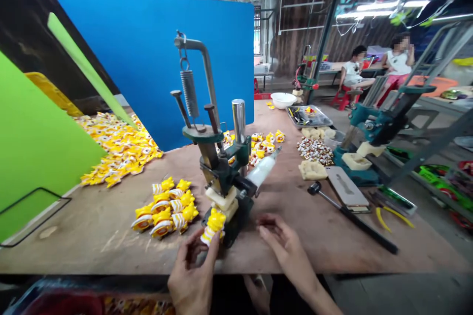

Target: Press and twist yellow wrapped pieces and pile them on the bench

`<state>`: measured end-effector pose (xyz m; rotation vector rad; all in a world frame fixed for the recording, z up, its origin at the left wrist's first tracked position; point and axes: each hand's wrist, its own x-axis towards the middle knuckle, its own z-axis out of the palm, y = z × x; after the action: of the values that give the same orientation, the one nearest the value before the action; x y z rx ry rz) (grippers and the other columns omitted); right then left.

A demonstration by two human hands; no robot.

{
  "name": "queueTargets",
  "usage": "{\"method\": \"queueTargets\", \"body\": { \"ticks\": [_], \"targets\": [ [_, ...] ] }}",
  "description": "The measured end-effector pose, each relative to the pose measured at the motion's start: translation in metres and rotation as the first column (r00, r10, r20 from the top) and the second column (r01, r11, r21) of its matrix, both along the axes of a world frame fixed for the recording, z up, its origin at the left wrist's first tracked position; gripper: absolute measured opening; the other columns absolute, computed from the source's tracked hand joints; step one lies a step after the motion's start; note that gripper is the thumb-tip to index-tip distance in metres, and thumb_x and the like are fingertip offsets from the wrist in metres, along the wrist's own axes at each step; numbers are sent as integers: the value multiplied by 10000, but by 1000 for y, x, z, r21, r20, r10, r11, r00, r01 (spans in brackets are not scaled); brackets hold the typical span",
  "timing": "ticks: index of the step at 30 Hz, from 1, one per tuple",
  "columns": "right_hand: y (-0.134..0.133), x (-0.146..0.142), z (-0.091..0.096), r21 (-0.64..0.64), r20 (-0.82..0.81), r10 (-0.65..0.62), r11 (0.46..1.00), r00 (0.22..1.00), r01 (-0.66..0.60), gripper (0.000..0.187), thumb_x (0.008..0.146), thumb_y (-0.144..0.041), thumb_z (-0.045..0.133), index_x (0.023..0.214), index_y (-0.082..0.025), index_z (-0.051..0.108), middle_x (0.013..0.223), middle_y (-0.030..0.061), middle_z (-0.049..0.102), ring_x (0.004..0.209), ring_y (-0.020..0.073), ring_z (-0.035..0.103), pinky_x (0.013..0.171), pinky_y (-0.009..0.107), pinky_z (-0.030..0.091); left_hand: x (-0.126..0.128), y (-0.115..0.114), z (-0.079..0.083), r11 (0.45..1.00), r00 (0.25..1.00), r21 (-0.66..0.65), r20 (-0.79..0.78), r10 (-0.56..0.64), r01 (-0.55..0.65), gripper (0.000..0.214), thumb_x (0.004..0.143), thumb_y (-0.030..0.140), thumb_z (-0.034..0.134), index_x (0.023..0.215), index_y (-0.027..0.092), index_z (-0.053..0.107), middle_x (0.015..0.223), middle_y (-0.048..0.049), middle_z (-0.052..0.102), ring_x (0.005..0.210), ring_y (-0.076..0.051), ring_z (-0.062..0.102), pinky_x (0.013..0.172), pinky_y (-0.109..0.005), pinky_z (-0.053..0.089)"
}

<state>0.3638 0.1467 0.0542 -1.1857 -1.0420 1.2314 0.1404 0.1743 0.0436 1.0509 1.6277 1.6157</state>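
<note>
My left hand (pixel 192 270) pinches a small yellow and white toy figure (pixel 213 225) and holds it upright right in front of the base of a green hand press (pixel 225 177). My right hand (pixel 283 243) rests on the wooden table (pixel 92 236) just right of the press, fingers curled lightly; I cannot make out anything in them. A small group of the same yellow toy figures (pixel 166 206) lies left of the press.
A large heap of yellow figures (pixel 118 147) lies at the back left by green and blue boards. A second press (pixel 369 142), a black-handled mallet (pixel 351 214), a metal tray (pixel 308 117) and a white bowl (pixel 283 100) stand right. Two people sit far back.
</note>
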Motion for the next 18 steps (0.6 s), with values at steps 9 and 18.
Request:
{"method": "queueTargets", "body": {
  "ticks": [9,18],
  "targets": [
    [1,32,-24,-151,-27,-126,981,992,121,586,881,-694,822,1161,-183,767,989,74,752,898,222,689,843,348,602,19,50,37,1000,897,15,-441,23,-19,607,792,577,842,1214,185,650,866,-21,724,664,-215,692,617,-351,591],
    [111,63,70,-243,-432,-286,950,855,195,392,947,-596,771,981,-206,755,939,70,772,900,203,729,847,314,641,25,37,-11,967,943,243,-333,4,82,712,845,475,899,1438,239,583,1397,-139,691,1267,-294,703,1088,-462,592]
  ]
}}
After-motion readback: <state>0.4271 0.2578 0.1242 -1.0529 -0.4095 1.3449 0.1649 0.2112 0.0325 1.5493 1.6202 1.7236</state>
